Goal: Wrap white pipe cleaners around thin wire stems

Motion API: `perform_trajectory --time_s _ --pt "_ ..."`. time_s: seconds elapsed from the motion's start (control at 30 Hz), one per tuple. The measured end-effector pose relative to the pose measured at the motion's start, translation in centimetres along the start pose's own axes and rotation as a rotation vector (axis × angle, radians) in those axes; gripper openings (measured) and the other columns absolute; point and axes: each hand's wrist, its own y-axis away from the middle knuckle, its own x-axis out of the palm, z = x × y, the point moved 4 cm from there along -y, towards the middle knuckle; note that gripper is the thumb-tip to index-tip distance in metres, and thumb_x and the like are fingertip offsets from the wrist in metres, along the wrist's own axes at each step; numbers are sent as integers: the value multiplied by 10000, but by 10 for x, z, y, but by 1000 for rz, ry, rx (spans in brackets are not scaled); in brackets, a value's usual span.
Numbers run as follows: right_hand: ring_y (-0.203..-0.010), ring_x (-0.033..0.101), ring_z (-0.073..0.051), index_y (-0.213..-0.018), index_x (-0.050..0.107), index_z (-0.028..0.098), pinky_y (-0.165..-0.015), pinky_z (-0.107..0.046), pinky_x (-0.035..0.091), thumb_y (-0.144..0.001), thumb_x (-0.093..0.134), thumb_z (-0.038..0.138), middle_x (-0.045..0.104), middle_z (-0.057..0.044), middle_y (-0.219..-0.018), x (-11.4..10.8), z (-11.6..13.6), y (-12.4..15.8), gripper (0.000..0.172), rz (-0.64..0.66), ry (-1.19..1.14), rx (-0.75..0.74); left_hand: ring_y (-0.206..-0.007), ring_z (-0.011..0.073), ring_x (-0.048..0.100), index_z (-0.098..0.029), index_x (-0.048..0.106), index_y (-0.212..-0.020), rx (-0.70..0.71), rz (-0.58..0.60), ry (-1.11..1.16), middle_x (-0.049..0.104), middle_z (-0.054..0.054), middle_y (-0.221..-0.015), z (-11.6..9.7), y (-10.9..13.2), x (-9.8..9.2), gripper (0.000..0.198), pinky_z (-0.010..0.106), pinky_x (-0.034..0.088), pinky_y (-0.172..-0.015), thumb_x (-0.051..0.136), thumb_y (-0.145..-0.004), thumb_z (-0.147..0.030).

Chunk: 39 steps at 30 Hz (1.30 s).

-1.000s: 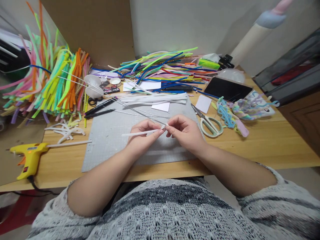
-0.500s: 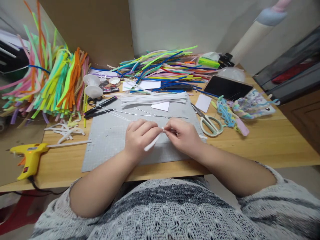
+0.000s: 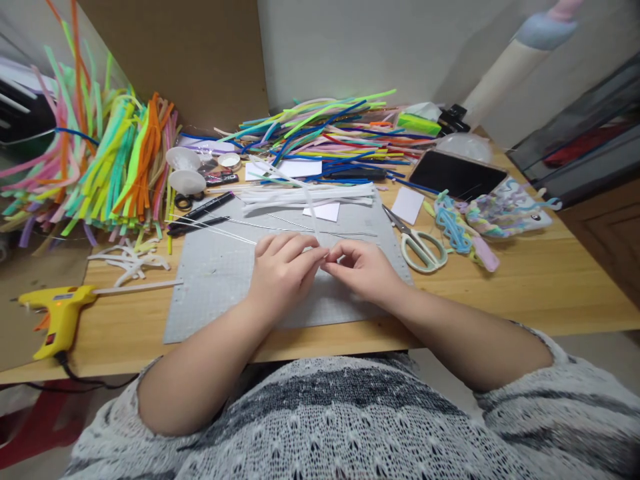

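My left hand [image 3: 284, 270] is closed over the middle of the grey cutting mat, around thin pale wires [image 3: 220, 229] that run out toward the upper left. Its fingertips meet those of my right hand [image 3: 364, 272], which is closed in a pinch. From between the hands a white pipe cleaner [image 3: 313, 212] rises away from me and bends to the left. The fingers cover the spot where pipe cleaner and wires come together. Just beyond lies a bundle of white pipe cleaners [image 3: 345, 194], with loose metal wires [image 3: 295, 229] in front of it.
Scissors [image 3: 423, 251] rest right of the cutting mat [image 3: 210, 293]. A yellow glue gun [image 3: 63, 313] lies at the left with short white offcuts [image 3: 131, 261] behind it. Coloured pipe cleaners [image 3: 325, 133] heap up at the back. A dark phone [image 3: 457, 175] is at the right.
The white pipe cleaner, which pointed toward me below my fingers, now stands up on the far side of my hands. My hands have stayed nearly in place.
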Motion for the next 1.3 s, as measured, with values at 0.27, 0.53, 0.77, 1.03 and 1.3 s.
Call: perform_trajectory --time_s 0.27,0.53,0.77,1.03,1.3 --pt "-547 458 -84 -686 584 165 -539 -231 367 -737 621 236 597 10 -659 -3 3 0 95 -56 30 -70 -1024 198 569 -256 636 -1021 14 100 49 683 23 -1052 -1 -2 2 275 382 264 -922 466 -849 -126" --pt "-581 474 -96 -698 580 171 -558 -236 372 -763 606 217 584 12 -658 -2 3 2 83 -60 113 -122 -1021 238 538 -219 612 -995 -61 171 57 682 53 -971 -2 -2 4 266 432 263 -951 497 -778 -118" --pt "-752 559 -142 -787 586 198 -682 -287 442 -837 534 196 624 -39 -789 -3 18 15 72 -109 218 -395 -1085 220 512 -265 595 -886 -20 -20 -112 655 7 -1066 -9 1 -3 177 430 163 -1000 517 -784 -144" --pt "-770 570 -143 -821 583 210 -698 -289 456 -849 523 185 619 -35 -785 -1 24 22 71 -115 210 -475 -980 179 542 -263 577 -764 12 -124 -133 679 -24 -969 -10 5 -7 170 379 178 -933 500 -806 -118" --pt "-635 495 -106 -756 583 174 -578 -241 378 -807 565 212 583 -6 -708 -3 15 9 66 -80 177 -238 -791 163 570 -208 585 -818 52 -43 -74 672 27 -848 -3 -1 -1 200 340 307 -817 438 -804 -73"
